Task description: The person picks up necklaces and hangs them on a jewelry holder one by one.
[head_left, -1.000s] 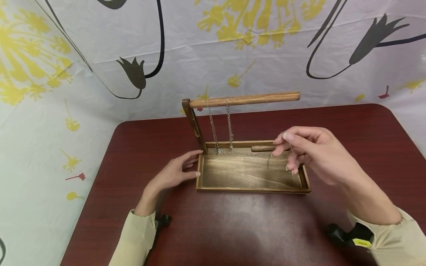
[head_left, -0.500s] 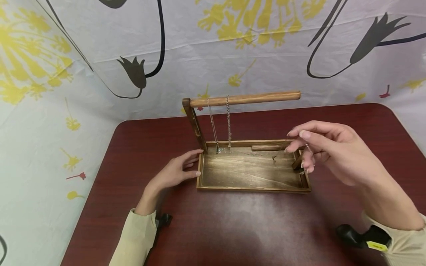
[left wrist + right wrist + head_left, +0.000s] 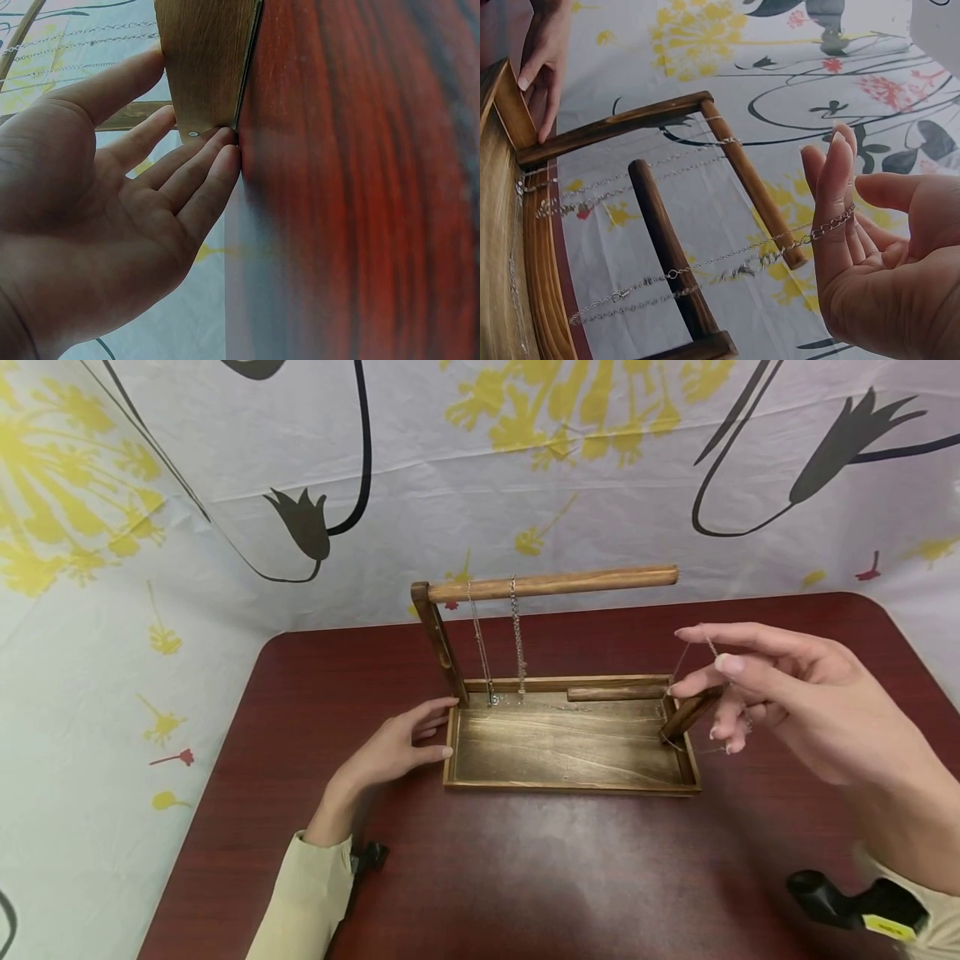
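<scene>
My right hand [image 3: 817, 702] holds a thin silver necklace [image 3: 765, 261] at the right end of a wooden jewellery stand. The chain loops over the index finger near the thumb tip, and its strands pass around the short lower bar [image 3: 664, 232]. In the head view that bar stands on a short post [image 3: 686, 718]. My left hand [image 3: 393, 743] touches the left end of the stand's tray [image 3: 570, 789], its fingers nearly straight against the corner. Two more necklaces, one thin [image 3: 480, 643] and one thicker [image 3: 517, 635], hang from the upper bar [image 3: 600, 582].
A tall post [image 3: 438, 643] carries the upper bar at the left; the bar's right end is free. A fine chain [image 3: 515, 300] lies along the tray's back. The stand sits on a dark red table [image 3: 555, 877], with a patterned cloth [image 3: 420, 460] behind.
My right hand has moved right with the necklace, from above the tray to beyond its right end, uncovering the short post. The left hand stays at the tray's left end.
</scene>
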Action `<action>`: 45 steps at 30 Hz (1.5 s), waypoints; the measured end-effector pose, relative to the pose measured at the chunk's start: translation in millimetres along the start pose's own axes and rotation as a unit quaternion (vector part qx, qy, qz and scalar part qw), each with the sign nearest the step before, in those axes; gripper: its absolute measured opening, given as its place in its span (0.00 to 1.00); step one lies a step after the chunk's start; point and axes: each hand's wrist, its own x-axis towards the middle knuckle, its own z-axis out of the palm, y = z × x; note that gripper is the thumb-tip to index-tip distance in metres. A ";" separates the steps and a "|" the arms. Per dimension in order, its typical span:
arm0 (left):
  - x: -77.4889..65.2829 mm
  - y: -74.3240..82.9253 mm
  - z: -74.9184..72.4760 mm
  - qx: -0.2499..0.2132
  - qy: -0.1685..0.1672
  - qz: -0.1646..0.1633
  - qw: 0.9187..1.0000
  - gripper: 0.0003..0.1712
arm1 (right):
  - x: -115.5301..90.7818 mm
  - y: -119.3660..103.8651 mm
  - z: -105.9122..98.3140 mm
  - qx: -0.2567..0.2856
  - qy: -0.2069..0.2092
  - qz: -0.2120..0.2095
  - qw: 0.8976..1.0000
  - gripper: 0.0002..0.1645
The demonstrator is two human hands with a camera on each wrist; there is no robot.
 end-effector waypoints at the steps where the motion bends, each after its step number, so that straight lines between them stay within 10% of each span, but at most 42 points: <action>1: -0.2 0.0 0.1 -0.001 0.000 0.000 1.000 0.41 | -1.0 -0.7 -0.9 -0.001 0.001 0.000 1.000 0.24; 45: 1.0 -0.7 0.0 -0.012 0.001 -0.001 1.000 0.40 | -19.1 20.8 -64.2 0.164 -0.001 -0.133 0.977 0.31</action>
